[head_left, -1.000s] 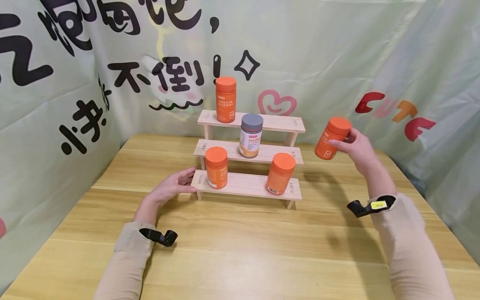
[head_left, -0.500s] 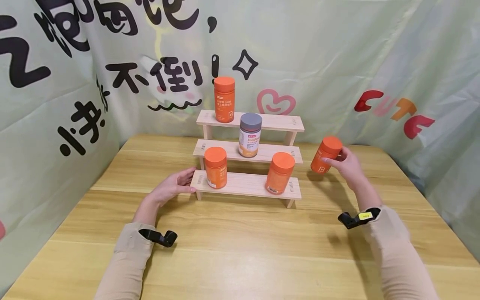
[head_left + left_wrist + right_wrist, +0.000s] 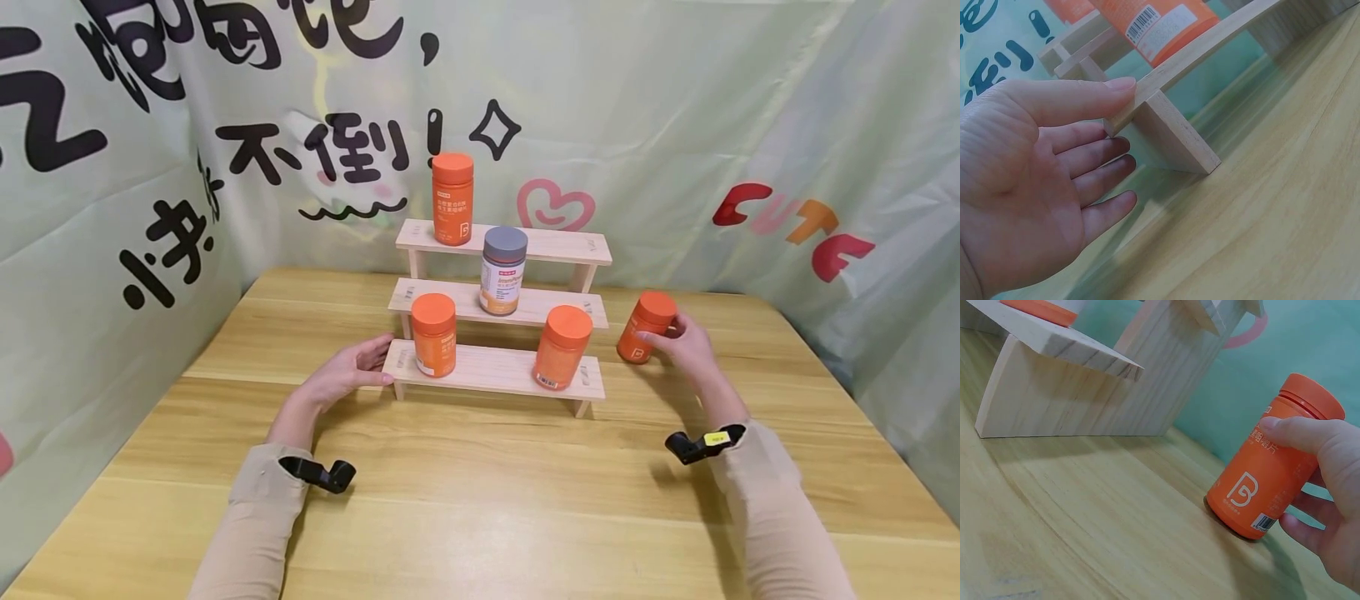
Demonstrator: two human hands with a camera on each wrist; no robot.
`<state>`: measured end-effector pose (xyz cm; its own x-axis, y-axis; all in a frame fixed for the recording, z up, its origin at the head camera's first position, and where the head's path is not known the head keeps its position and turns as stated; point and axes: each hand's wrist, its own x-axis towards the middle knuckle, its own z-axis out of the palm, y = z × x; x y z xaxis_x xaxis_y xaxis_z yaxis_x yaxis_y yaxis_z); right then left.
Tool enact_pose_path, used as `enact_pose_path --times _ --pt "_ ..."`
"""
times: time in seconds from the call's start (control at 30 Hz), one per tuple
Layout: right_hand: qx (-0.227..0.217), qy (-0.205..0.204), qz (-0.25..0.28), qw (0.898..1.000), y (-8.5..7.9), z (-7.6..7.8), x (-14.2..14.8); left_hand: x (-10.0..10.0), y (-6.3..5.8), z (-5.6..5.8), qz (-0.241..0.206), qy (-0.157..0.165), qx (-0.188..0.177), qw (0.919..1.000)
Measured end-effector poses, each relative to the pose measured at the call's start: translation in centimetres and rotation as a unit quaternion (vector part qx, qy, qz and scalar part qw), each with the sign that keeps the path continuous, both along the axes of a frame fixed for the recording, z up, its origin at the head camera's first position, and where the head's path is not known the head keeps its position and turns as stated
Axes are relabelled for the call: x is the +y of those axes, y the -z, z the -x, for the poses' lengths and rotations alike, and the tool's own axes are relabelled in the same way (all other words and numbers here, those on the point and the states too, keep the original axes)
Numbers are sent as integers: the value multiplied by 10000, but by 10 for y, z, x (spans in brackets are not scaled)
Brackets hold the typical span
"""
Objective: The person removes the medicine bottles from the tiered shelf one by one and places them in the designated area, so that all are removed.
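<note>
My right hand (image 3: 686,346) holds an orange bottle (image 3: 641,329) with a screw lid, to the right of a three-step wooden stand (image 3: 480,367). In the right wrist view the thumb lies across the label of the bottle (image 3: 1260,469), whose base is right at the tabletop. At the stand's lower left end, my left hand (image 3: 345,371) pinches the board's corner. The left wrist view has its thumb on top of the board (image 3: 1179,69) and the index fingertip at the edge, the other fingers loose below.
On the stand's bottom step are two orange bottles, one left (image 3: 433,337) and one right (image 3: 561,350). A grey-lidded bottle (image 3: 502,275) occupies the middle step, another orange bottle (image 3: 452,204) the top. Printed cloth (image 3: 637,108) hangs behind the wooden table (image 3: 480,500).
My right hand has lowered the orange bottle from the air down to the tabletop, moving slightly left. The left hand stays at the stand's end.
</note>
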<state>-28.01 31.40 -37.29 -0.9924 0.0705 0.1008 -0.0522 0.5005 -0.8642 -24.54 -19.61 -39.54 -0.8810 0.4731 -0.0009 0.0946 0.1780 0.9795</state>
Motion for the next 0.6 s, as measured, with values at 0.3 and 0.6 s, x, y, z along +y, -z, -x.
enact_pose_path --times 0.3,0.6 --pt "78 42 -91 9999 5 3 2 0 -1 0 120 -60 61 9999" --pt "74 -173 37 9998 6 0 5 -1 -1 0 170 -81 96 9998"
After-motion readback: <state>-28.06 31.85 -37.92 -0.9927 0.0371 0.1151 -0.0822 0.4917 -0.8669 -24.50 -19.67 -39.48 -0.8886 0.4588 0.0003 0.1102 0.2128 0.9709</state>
